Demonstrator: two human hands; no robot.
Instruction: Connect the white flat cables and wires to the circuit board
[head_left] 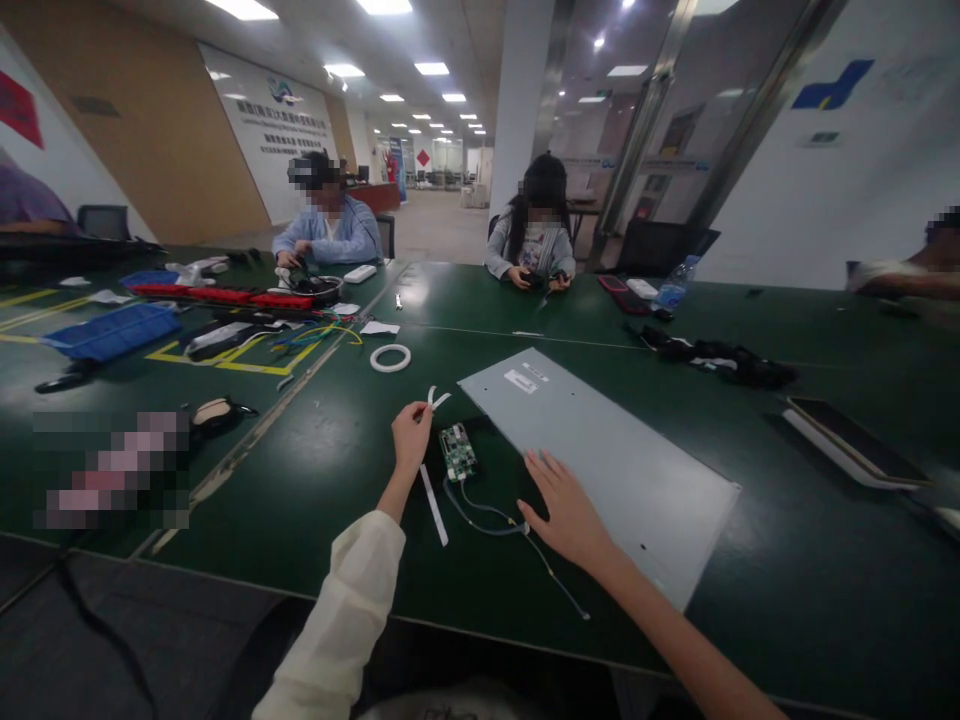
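My left hand [411,436] pinches a thin white strip of tape [441,401], whose curled end sticks up beyond the fingertips. Another length of white strip [433,508] hangs or lies below that hand; whether it is the same piece I cannot tell. My right hand [564,508] rests with fingers spread on the near left edge of a flat grey panel [630,450]. Between both hands a green circuit board [459,452] lies on the table, with a thin grey cable [489,524] running from it toward me.
Past my left hand lies a white tape roll [390,358]. Leftward are a blue tray [112,331], red strips [225,294] and coloured wires [319,339]. To the right sit a black cable bundle [720,358], a phone on a white box [855,440] and a bottle [677,282]. Two people work opposite.
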